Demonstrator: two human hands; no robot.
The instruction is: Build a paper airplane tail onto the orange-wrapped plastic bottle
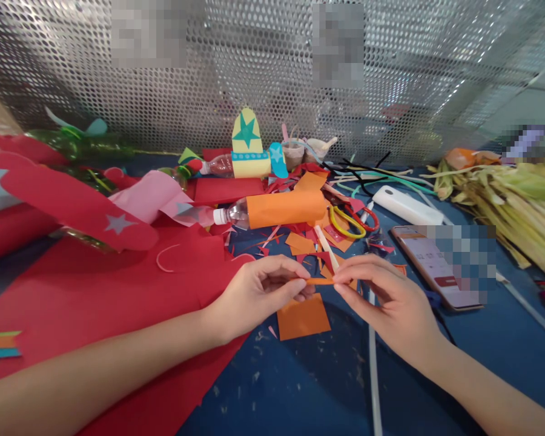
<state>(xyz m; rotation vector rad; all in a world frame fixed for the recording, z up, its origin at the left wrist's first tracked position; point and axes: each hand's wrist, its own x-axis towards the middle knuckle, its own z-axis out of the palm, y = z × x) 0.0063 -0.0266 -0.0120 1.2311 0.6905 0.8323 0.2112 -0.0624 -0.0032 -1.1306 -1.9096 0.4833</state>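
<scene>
Between my two hands a narrow orange paper strip (pixel 320 281) is held level above the table. My left hand (pixel 267 287) pinches its left end between thumb and fingers. At the other end, the thumb and fingertips of my right hand (pixel 386 297) are closed on it. Just below lies an orange paper square (pixel 304 318). Farther back, a plastic bottle wrapped in orange paper (pixel 284 209) rests on its side, its white cap pointing left. Scissors with yellow and red handles (pixel 349 223) lie by its right end, among orange and red paper scraps.
Large red paper (pixel 163 290) covers the left side, with a red star-marked paper wing (pixel 77 203) above it. A phone (pixel 431 266), a white glue gun or similar device (pixel 406 204) and corn husks (pixel 504 200) lie right. Perforated metal (pixel 263 72) stands behind.
</scene>
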